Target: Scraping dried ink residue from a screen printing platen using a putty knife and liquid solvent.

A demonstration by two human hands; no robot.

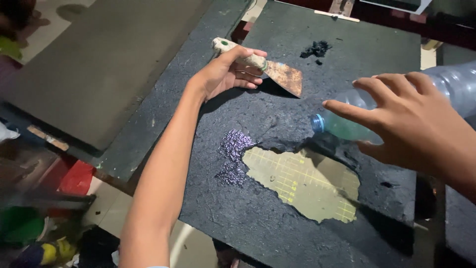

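Scraper with a rusty blade sits gripped in the left hand above the black-coated surface; the right hand grasps a tilted clear plastic bottle.

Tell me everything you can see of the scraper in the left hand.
The scraper is a putty knife with a pale, worn handle bearing a green dot near its end and a flat, rust-brown blade that widens toward its edge. The left hand wraps around the handle. The tool is tilted, with the blade's far corner down near the black pulpy layer and casting a shadow there; actual contact cannot be told.
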